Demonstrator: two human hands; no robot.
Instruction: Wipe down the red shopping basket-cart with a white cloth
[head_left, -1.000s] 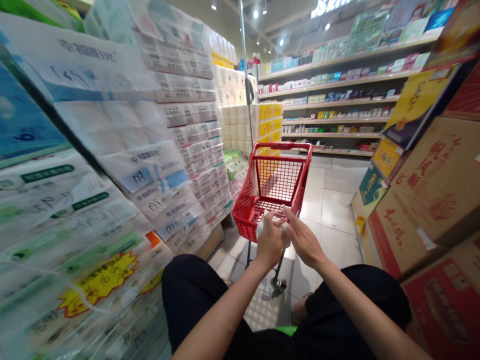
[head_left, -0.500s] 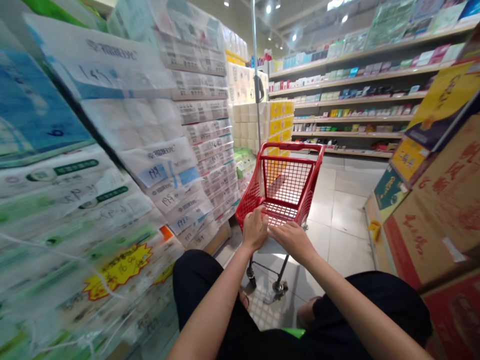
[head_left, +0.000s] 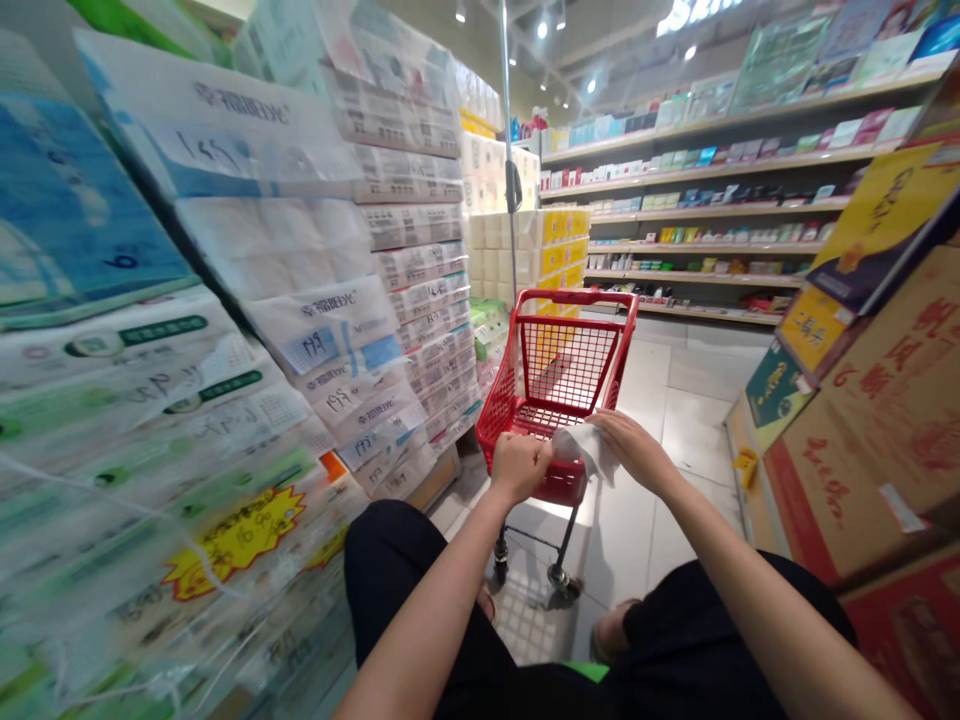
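Note:
A thin white tissue [head_left: 589, 452] stretches between my hands, crumpled and hanging down a little on the right. My left hand [head_left: 519, 468] is closed in a fist at the tissue's left end, in front of the basket's near side. At the other end, my right hand [head_left: 631, 447] grips the tissue between thumb and fingers, which are fairly straight. Both hands are over the near end of a small red shopping cart [head_left: 571, 365] with a mesh basket and dark metal legs on casters. Part of its near rim is hidden behind the hands and tissue.
Tall stacks of wrapped tissue packs [head_left: 315, 330] line the left side. Cardboard cartons [head_left: 862, 430] are piled on the right. Shelves [head_left: 697, 235] of small boxes and bottles stand at the back. A pale tiled floor [head_left: 686, 430] runs between; my knees flank the cart.
My hands, close together before, are now apart: the right moved right and slightly up, the left slightly lower. The white tissue between them has become visible. The cart sits about the same.

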